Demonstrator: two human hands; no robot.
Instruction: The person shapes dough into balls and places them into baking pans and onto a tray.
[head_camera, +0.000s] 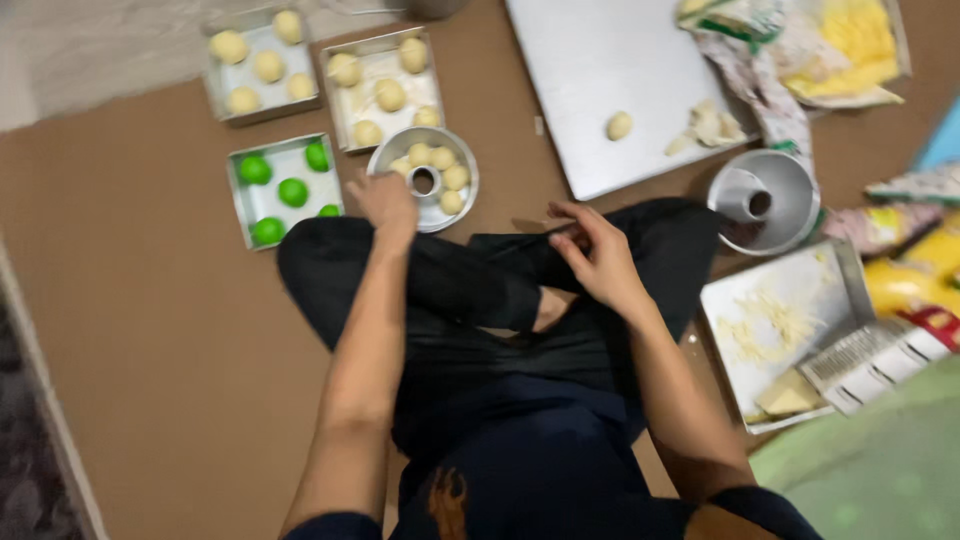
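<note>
I sit cross-legged in black trousers on a brown floor. My left hand (385, 200) reaches forward to the near edge of a round ring tin (378, 156) that holds several pale dough balls (443, 176); whether it grips the rim is blurred. My right hand (597, 255) rests over my right knee with fingers loosely curled, holding nothing I can see. A large flat metal tray (590, 90) lies ahead of that hand, with one dough ball (619, 125) and a small heap of dough (708, 125) on it.
Two square tins of pale dough balls (262, 62) (385, 90) and one with green balls (285, 190) sit at the upper left. An empty ring tin (765, 195), a tray with grated cheese and a grater (790, 330), and food packets (830, 50) lie on the right.
</note>
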